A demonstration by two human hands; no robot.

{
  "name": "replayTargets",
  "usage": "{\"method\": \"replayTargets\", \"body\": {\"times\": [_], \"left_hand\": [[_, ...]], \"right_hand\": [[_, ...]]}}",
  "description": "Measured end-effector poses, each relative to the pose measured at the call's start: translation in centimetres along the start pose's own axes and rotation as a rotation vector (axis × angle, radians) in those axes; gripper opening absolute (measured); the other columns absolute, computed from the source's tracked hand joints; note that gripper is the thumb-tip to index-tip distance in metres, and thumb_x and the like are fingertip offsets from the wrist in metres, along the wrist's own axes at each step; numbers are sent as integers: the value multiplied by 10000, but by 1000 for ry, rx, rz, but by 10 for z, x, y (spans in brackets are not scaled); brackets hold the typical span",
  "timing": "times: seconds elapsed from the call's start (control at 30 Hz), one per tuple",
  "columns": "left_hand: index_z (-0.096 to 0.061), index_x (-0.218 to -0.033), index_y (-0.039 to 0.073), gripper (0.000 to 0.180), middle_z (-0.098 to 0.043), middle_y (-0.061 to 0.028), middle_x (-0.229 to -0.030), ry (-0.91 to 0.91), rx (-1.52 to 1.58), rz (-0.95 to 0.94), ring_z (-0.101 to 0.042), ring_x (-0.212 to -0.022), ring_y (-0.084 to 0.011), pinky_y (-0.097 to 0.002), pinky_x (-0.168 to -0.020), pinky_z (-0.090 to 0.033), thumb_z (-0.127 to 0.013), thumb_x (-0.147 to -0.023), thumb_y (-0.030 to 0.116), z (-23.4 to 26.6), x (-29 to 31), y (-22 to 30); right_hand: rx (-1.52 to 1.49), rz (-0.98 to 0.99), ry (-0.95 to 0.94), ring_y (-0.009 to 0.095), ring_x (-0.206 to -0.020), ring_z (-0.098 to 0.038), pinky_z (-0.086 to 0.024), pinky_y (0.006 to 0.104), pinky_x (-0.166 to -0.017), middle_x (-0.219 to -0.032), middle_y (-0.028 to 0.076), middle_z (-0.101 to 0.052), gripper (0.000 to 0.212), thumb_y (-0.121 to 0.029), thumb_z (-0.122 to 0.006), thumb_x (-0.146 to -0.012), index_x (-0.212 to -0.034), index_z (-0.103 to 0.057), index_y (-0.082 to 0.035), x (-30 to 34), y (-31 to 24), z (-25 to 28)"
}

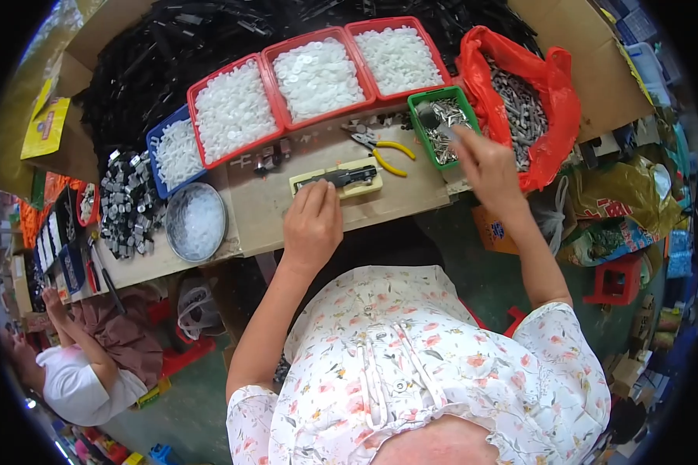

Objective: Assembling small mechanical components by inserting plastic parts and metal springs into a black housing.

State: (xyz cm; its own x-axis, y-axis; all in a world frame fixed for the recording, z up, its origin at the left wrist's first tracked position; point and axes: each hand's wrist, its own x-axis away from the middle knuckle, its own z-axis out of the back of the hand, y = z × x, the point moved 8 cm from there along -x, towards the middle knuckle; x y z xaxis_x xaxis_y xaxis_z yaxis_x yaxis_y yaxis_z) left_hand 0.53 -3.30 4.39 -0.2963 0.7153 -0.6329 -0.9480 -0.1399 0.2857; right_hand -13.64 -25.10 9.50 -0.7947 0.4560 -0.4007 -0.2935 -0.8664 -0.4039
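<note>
My left hand (312, 223) has its fingers pressed together on a long black plastic part (353, 177). That part lies in a pale yellow block-shaped holder (336, 191) on the work table. To the right, my right hand (487, 169) is closed at the near right edge of a green tray (424, 98) of small silvery metal pieces. A blurred dark, round-ended thing shows in the tray by its fingertips, and I cannot make out what they grip. Between the holder and the tray lie pliers (390, 156) with yellow handles.
Red trays (264, 54) of white plastic pieces, a blue tray (171, 188) and a metal bowl (223, 205) hold small parts. A red bag (564, 108) of metal pieces is at right. Black parts (209, 22) heap behind. Another person (85, 380) sits at far left.
</note>
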Motion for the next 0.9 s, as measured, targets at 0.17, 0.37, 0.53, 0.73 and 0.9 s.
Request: {"method": "replayTargets", "body": {"times": [0.17, 0.37, 0.53, 0.73, 0.9], "left_hand": [[-656, -1062, -31, 270, -627, -141, -1067, -40, 44, 33, -600, -1006, -323, -424, -848, -504, -708, -807, 42, -1, -22, -4], [-638, -1142, -24, 349, -616, -153, -1073, -158, 123, 42, -592, -1030, -319, -427, -856, -488, -714, -810, 51, -12, -23, -12], [-614, -1208, -43, 408, -609, -179, -1083, -173, 335, 204, -591, -1036, -350, -397, -860, -489, -700, -811, -4, -7, -28, -27], [-578, -1318, 20, 435, -627, -20, -1079, 118, 1397, 938, -627, -976, -144, -293, -854, -502, -679, -895, -6, -7, -26, -76], [-573, -1176, 52, 286, -620, -47, -1024, 115, 1757, 1060, -633, -907, -146, -332, -765, -528, -670, -907, 41, -7, -23, -73]], "right_hand": [[270, -76, 76, 391, -794, -653, -496, 450, -669, -886, 206, -661, 232, -136, -614, -948, -1139, -639, -7, -23, 59, 8], [386, -6, 132, 367, -821, -616, -489, 454, -712, -858, 164, -628, 207, -130, -638, -903, -1085, -648, -31, -30, 59, -11], [434, -6, 103, 339, -908, -588, -484, 446, -764, -1036, 126, -592, 242, -124, -661, -885, -1100, -639, -14, -33, 52, -20], [144, 106, 69, 361, -967, -592, -489, 446, -802, -1048, 160, -592, 234, -92, -699, -845, -1046, -622, 0, -31, -7, -17], [-29, 278, -319, 365, -1040, -571, -488, 436, -860, -1113, 181, -565, 236, -65, -729, -789, -943, -567, 10, -16, -48, -81]]}}
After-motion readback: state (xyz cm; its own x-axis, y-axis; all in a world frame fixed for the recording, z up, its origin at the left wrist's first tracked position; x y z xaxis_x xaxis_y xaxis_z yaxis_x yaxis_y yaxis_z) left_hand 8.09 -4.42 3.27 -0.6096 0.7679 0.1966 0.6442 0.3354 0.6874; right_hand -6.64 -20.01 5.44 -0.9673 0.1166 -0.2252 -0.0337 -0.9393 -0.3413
